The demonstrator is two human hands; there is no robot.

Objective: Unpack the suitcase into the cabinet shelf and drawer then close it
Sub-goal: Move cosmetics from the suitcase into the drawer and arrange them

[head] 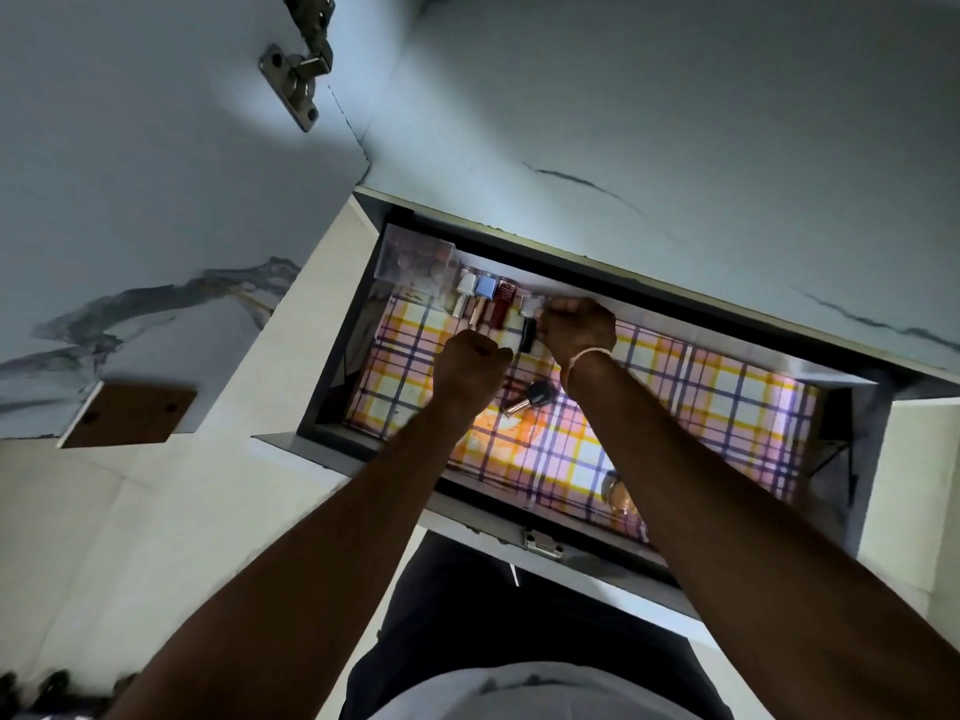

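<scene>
The cabinet drawer [332,366] stands pulled out below me, lined with checked paper in yellow, pink and purple. Along its far wall lies a row of small cosmetic bottles [485,298] beside a clear plastic box [413,259]. My right hand [576,327] is curled around a small black and white bottle [529,332] at the right end of that row. My left hand [470,363] hovers just left of it with curled fingers; what it holds, if anything, is hidden. The suitcase is out of view.
A key with a dark head [530,397] lies on the liner between my wrists. A round glass item [618,493] sits near the drawer's front right. A latch [543,543] is on the drawer front. The open cabinet door with its hinge [298,70] hangs at upper left.
</scene>
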